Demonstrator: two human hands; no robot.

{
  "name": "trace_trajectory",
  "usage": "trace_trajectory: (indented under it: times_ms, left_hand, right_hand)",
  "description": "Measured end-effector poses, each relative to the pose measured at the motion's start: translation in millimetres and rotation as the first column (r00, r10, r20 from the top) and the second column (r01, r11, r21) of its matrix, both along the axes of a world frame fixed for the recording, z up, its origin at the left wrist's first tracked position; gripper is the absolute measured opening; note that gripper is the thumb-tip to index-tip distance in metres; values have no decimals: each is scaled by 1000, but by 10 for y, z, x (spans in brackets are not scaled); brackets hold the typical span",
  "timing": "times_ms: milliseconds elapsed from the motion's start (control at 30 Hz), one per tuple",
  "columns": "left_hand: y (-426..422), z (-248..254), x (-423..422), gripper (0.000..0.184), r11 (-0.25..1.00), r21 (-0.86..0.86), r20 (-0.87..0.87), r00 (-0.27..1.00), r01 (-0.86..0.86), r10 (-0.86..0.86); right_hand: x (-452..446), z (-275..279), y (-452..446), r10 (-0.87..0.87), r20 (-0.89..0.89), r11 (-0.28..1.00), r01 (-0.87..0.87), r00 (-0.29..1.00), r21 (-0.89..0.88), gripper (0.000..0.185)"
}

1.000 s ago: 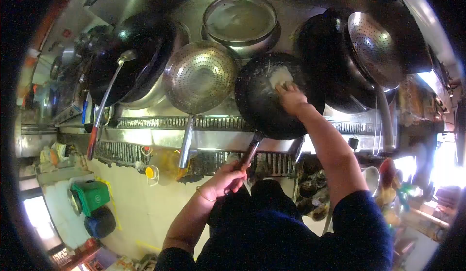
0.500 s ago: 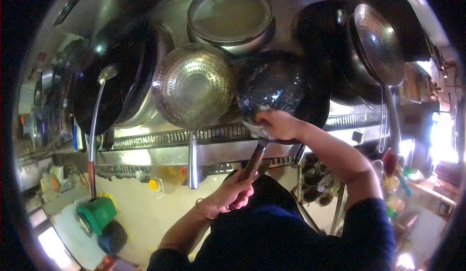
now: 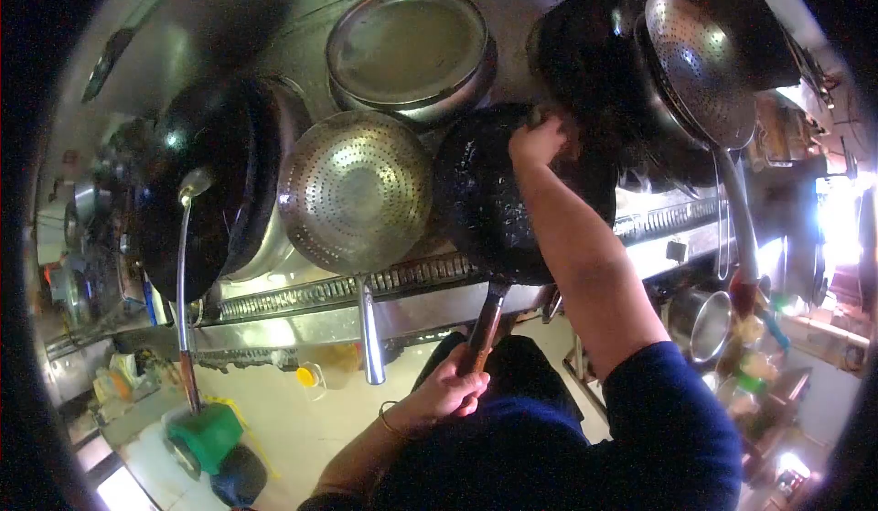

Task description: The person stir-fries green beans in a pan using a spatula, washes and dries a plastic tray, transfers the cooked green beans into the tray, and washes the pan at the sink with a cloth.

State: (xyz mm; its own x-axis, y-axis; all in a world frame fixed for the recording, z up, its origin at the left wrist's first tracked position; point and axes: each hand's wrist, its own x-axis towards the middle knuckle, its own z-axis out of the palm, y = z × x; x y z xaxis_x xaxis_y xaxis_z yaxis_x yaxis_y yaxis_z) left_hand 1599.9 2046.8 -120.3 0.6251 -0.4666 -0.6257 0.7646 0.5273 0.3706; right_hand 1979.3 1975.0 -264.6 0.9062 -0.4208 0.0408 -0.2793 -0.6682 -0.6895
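Observation:
A black wok (image 3: 489, 209) with a wet, glistening inside sits in the middle, its wooden handle (image 3: 487, 323) pointing toward my body. My left hand (image 3: 453, 385) is wrapped round that handle. My right hand (image 3: 541, 140) reaches over the wok to its far right rim with curled fingers; whatever it may hold is hidden, and its edge is slightly blurred. Just left of the wok lies a perforated steel strainer (image 3: 357, 191), its metal handle hanging over the counter edge.
A round metal lid (image 3: 409, 44) covers a pot behind. Left stands a large dark wok (image 3: 197, 227) with a long ladle (image 3: 183, 273). Another strainer (image 3: 700, 67) leans on dark pans at right. A slotted drain (image 3: 393, 280) runs along the front; a green container (image 3: 206, 436) stands lower left.
My right hand has moved from the wok's near side by the handle to its far right rim. My left hand stays on the handle. The view has shifted slightly.

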Motion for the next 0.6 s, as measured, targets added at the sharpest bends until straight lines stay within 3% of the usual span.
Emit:
trace_trajectory:
  times_ms: [33, 100, 233, 300, 400, 467, 533, 600]
  left_hand:
    - [8, -14, -13, 39, 1000, -3, 16, 1000, 11, -11]
    - [26, -10, -11, 40, 998, 50, 13, 999, 49, -49]
    - [50, -14, 3, 45, 993, 83, 9, 996, 83, -84]
    - [46, -10, 3, 45, 993, 81, 31, 995, 88, -91]
    - [0, 41, 5, 44, 988, 136, 12, 997, 71, -74]
    - [-15, 80, -2, 44, 995, 101, -34, 999, 21, -17]
    - [-60, 103, 8, 44, 996, 74, -45, 998, -44, 48]
    - [-108, 101, -11, 42, 993, 19, -41, 992, -119, 119]
  right_hand:
    - [-43, -49, 39, 46, -27, 999, -46, 999, -11, 52]
    - [-156, -157, 95, 352, -77, 933, -356, 933, -56, 55]
    - [-400, -314, 141, 828, -84, 561, -824, 555, 83, 53]
    - [-654, -77, 158, 865, -182, 498, -846, 468, 190, 44]
    - [-843, 203, 11, 970, -227, 211, -778, 90, 592, 42]
    - [-989, -23, -119, 993, -102, 10, -813, -61, 582, 39]
    - [-1044, -92, -382, 972, -156, -49, -796, -178, 603, 36]
    - [-1094, 507, -584, 896, -352, 37, -743, -271, 668, 33]
